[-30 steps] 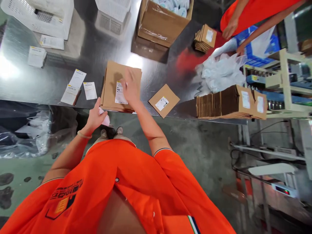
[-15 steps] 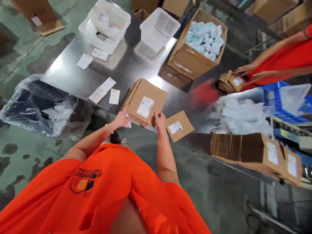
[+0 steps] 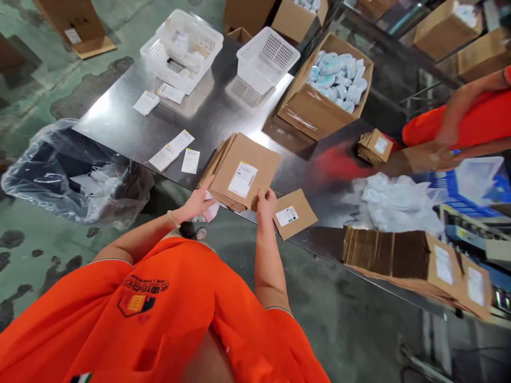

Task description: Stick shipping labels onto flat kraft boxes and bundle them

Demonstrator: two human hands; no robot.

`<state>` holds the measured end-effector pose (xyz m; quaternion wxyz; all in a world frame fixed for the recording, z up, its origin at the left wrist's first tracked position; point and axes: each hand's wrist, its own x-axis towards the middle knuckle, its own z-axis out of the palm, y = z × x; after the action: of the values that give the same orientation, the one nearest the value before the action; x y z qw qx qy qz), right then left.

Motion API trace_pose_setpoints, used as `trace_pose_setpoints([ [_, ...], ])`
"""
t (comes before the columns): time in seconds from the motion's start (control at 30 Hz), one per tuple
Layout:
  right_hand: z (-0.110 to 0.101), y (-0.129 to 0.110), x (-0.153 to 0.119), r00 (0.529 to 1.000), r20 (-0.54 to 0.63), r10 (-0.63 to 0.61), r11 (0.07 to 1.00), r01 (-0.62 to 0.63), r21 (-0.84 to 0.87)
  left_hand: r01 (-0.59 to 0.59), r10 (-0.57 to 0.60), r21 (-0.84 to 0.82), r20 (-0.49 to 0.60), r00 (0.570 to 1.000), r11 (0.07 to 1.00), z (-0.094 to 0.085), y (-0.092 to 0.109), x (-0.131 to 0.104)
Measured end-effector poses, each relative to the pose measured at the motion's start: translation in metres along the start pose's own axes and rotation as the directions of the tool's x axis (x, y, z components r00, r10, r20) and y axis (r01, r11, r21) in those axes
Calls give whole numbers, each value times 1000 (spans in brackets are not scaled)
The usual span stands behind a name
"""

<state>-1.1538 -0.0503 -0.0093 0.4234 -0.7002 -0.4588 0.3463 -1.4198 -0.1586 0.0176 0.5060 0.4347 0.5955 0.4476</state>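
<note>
cardboard stack (image 3: 243, 170) of flat labelled boxes at near table (image 3: 131, 130) edge; my left hand (image 3: 198, 202) pinches its left corner, pink scrap tucked in palm; right hand (image 3: 266, 203) grips near corner. top sheet already labelled, i judge; one labelled flat (image 3: 294, 214) set aside right, loose labels (image 3: 175, 150) unused.

Bare steel tabletop (image 3: 131, 125) lies open left of the stack of flat brown cardboard mailers (image 3: 239, 170); behind it, a white plastic basket (image 3: 266, 58) and an open brown carton (image 3: 325, 88) block passage.
</note>
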Motion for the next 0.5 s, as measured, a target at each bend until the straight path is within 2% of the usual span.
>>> trace_pose_setpoints([
  [0.1, 21, -15, -7, 999, -53, 10, 982, -20, -190, 32, -30, 84, -18, 999, 996, -6, 4, 3],
  [0.17, 15, -19, -5, 994, -103, 25, 973, -48, -225, 39, -38, 86, -13, 999, 995, -9, 4, 1],
  [0.2, 6, -20, -1, 992, -118, 41, 979, -64, -195, 37, -37, 80, 6, 999, 996, -10, 4, -2],
  [0.3, -46, -12, 18, 975, -191, 114, 993, -118, -7, 30, -39, 76, 114, 993, 997, -17, 0, -14],
  [0.4, -121, 4, 37, 917, -351, 187, 982, -163, 99, 23, -34, 61, 196, 980, 998, -25, -7, -27],
  [0.43, -144, 9, 40, 896, -398, 194, 981, -179, 75, 27, -34, 40, 209, 977, 999, -27, -9, -31],
  [0.5, -178, 14, 36, 882, -463, 92, 980, -163, -116, 50, -46, -10, 228, 973, 999, -28, -13, -39],
])
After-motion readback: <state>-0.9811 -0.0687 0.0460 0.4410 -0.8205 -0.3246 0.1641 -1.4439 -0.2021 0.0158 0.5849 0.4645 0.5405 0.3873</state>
